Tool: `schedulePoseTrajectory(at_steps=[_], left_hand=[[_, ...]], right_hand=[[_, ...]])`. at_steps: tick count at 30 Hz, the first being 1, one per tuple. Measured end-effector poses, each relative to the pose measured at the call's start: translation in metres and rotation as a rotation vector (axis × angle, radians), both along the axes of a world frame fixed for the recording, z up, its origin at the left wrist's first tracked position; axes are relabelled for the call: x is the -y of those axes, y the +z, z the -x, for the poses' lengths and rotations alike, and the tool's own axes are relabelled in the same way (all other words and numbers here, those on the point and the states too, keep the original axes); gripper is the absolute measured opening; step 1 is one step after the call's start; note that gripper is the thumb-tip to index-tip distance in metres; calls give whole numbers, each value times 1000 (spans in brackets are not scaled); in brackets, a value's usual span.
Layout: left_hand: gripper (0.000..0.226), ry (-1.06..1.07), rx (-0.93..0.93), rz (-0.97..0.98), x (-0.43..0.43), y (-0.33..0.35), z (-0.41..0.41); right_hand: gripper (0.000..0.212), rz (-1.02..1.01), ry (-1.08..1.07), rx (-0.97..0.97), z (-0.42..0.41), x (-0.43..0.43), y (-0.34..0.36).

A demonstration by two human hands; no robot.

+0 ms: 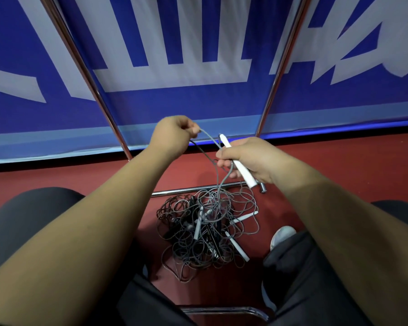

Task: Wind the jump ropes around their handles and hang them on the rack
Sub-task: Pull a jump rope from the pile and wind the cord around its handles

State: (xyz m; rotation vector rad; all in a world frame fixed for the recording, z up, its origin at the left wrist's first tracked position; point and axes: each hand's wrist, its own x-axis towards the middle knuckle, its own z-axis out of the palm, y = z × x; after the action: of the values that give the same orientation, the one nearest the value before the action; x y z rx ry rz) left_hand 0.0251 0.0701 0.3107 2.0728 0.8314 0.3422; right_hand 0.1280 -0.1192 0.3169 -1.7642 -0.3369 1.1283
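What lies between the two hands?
A loop of grey rope, pinched by the left hand, leading to the white handle in the right hand; head view.

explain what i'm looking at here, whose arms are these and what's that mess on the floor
There is no machine here. One camera worn on a person's head looks down at their own bare arms. The left hand pinches a grey cord that leads across to the right hand, which grips a white jump-rope handle. Below, on the red floor, lies a tangled pile of jump ropes with more white handles. The shiny metal poles in front of the blue banner look like the rack's frame.
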Motion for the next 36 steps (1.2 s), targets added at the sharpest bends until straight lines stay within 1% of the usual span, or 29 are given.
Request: schedulePoseTrajectory(at_steps=[2,4,7,9,12,14,16,17,19,20,21,22,23,25,26,28,29,32,34,36], left_hand=[[13,72,63,-95,-7,4,0],[14,148,108,-168,-15,9,2],[17,255,132,-192,-27,12,8],[19,316,153,-190,-33,12,12],[16,365,161,-150,-40,10,16],[13,342,98,-110,-44,4,17],[16,266,-11,-75,-43,-3,17],[24,219,-73,-48,-39,-7,16],[48,127,-213,-13,-27,-11,13],[55,74,-281,-41,-20,-13,11],[57,12,-336,-86,-11,-13,9],[53,-64,-367,-106,-3,-12,7],[46,-163,-366,-63,5,-10,5],[41,-432,-365,128,24,-6,7],[41,-574,-386,184,31,-5,9],[36,-779,-473,174,40,-9,10],[34,-824,-504,148,41,-13,10],[33,-797,-550,131,32,-23,10],[34,-812,-593,172,25,-22,14],[26,-824,-557,275,19,-22,16]], right_hand=[[12,-38,85,-27,1,1,4],[14,-61,157,-70,2,4,9],[16,-75,192,-132,2,8,14],[15,-35,263,-134,3,10,16],[17,80,422,-33,2,15,17],[18,101,427,30,3,14,17],[18,46,320,17,7,13,17],[18,11,255,-2,8,12,17],[18,-66,128,-60,8,9,17],[18,-105,63,-98,8,8,18],[18,-141,-6,-132,6,7,18],[18,-172,-78,-162,4,5,17],[17,-202,-149,-189,2,2,17],[13,-270,-265,-250,-3,-2,18],[12,-311,-311,-285,-6,-3,18],[11,-378,-388,-325,-12,-4,18],[10,-401,-427,-324,-16,-4,18],[10,-461,-561,-333,-25,-3,16],[9,-492,-647,-368,-30,0,15],[9,-505,-698,-392,-34,1,14]])
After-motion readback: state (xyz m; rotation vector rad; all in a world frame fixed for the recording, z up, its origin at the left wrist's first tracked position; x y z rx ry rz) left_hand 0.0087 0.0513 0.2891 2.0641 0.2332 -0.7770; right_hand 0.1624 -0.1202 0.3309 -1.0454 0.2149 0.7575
